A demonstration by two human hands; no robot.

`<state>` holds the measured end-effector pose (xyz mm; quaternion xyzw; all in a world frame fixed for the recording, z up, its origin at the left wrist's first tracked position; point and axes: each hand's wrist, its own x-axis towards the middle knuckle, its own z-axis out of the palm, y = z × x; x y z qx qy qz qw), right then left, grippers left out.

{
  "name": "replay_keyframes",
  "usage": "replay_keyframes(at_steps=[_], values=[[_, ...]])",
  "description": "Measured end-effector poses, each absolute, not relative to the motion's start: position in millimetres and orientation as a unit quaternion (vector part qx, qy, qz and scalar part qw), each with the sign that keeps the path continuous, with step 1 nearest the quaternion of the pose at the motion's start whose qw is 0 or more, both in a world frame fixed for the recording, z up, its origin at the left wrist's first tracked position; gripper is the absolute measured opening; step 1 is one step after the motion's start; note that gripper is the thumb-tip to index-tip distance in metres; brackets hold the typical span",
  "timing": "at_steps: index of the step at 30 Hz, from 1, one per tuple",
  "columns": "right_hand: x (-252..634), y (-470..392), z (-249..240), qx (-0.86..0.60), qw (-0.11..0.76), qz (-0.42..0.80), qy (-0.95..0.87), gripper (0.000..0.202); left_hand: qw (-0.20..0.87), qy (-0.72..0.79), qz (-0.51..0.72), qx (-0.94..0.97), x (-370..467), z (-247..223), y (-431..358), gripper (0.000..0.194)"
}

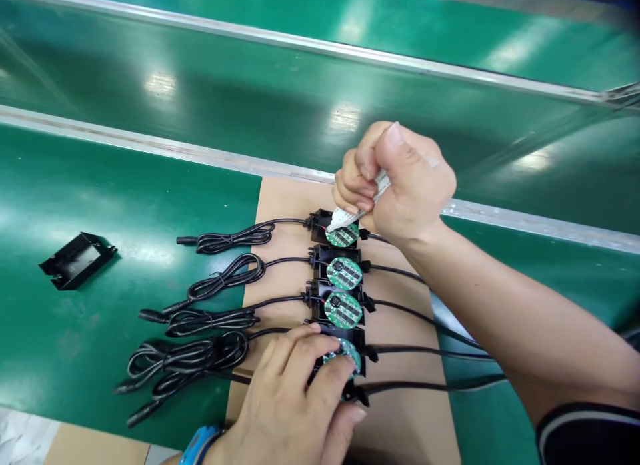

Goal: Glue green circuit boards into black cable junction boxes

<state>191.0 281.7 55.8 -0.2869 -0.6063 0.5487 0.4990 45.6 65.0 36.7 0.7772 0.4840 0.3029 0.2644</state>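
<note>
Several black housings stand in a column on a cardboard sheet point(405, 418), with round green circuit boards on them. My right hand point(390, 178) is wrapped round a white tube point(345, 216), its nozzle down at the left edge of the farthest board point(344, 234). Two more boards, the second point(344, 273) and the third point(343, 310), lie uncovered below it. My left hand point(305, 398) rests over the near housings, its fingertips touching the fourth board point(350, 352) and partly hiding it. Whether those fingers grip it is unclear.
Coiled black cables point(190, 358) lie left of the housings, and more cables run right beneath my right forearm. A loose black housing point(79, 260) sits on the green table point(100, 185) at left. Metal rails point(150, 143) cross behind.
</note>
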Motion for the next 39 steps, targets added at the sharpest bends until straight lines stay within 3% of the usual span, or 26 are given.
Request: replay_keyframes(at_steps=[16,34,39], values=[[196,275,63,-0.261,0.521,0.536,-0.610,0.041,0.279,0.481,0.296,0.777,45,37,65,0.028],[203,259,78,-0.304,0.548,0.498,-0.600,0.045,0.282,0.468,0.275,0.791,43,37,68,0.030],[204,263,79,-0.291,0.557,0.500,-0.596,0.055,0.287,0.471,0.267,0.791,43,38,68,0.030]])
